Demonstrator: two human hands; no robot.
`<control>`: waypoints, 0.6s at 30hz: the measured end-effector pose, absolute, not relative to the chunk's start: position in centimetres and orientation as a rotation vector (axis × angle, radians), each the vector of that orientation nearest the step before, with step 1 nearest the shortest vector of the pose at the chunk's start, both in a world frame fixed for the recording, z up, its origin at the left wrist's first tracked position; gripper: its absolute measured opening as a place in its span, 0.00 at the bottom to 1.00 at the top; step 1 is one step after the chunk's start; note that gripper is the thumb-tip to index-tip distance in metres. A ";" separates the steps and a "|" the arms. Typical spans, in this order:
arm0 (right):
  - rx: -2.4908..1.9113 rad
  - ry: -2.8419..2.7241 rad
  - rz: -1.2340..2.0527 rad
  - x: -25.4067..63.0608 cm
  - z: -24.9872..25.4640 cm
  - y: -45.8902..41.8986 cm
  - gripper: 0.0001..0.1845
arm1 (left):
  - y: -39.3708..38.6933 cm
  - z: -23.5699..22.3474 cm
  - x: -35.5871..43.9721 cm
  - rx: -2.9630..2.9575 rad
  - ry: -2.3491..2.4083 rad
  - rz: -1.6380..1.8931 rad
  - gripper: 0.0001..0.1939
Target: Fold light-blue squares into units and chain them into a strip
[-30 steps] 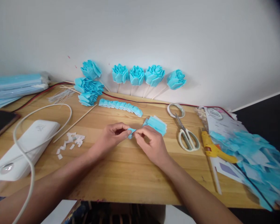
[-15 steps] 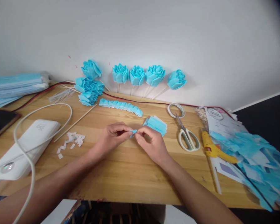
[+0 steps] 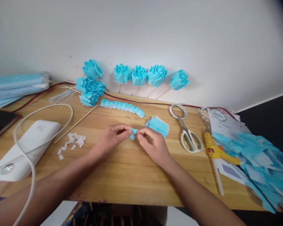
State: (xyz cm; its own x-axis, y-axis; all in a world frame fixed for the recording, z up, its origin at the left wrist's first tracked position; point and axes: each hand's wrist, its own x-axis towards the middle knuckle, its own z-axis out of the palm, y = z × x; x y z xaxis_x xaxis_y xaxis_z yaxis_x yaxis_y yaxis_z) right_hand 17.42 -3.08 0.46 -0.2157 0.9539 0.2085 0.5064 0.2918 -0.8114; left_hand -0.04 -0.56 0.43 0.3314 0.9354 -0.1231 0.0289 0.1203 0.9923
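My left hand [image 3: 112, 139] and my right hand [image 3: 153, 146] meet at the middle of the wooden table [image 3: 122, 175], both pinching one small folded blue paper piece [image 3: 133, 133] between their fingertips. Just behind my right hand lies a stack of blue paper squares [image 3: 158, 125]. Farther back a row of folded blue petals [image 3: 122, 107] lies in a line. Several finished blue paper flowers [image 3: 138, 76] on sticks lean against the white wall, and more flowers [image 3: 89, 88] lie at the back left.
White scissors [image 3: 190, 138], a tape roll [image 3: 178, 110] and a yellow glue gun [image 3: 215, 150] lie to the right, beside a heap of blue paper scraps [image 3: 257, 157]. At the left are a white power bank [image 3: 28, 147] with cable, white paper bits [image 3: 73, 141], a wooden stick [image 3: 76, 124], a phone [image 3: 1, 122].
Both hands stay in place; their fingers have kept working the small blue piece, which now shows a slightly different folded shape between the fingertips.
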 end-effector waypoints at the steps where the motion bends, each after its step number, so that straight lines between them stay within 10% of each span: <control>1: -1.307 -1.846 0.796 17.4 0.5 -3.1 0.07 | -0.5 0.4 0.0 1.258 1.024 0.867 0.09; 18: -1.228 -1.696 0.796 17.1 0.2 -3.0 0.14 | -0.5 0.3 -0.2 1.375 0.965 0.730 0.12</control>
State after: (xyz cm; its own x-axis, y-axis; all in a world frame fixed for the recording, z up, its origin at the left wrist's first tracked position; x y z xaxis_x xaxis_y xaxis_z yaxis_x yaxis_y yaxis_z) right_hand 17.10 -3.01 0.18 -0.1332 0.9513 0.2780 0.3938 0.3082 -0.8660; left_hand -0.16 -0.46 0.32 0.4515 0.8824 -0.1326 0.1123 0.0912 0.9895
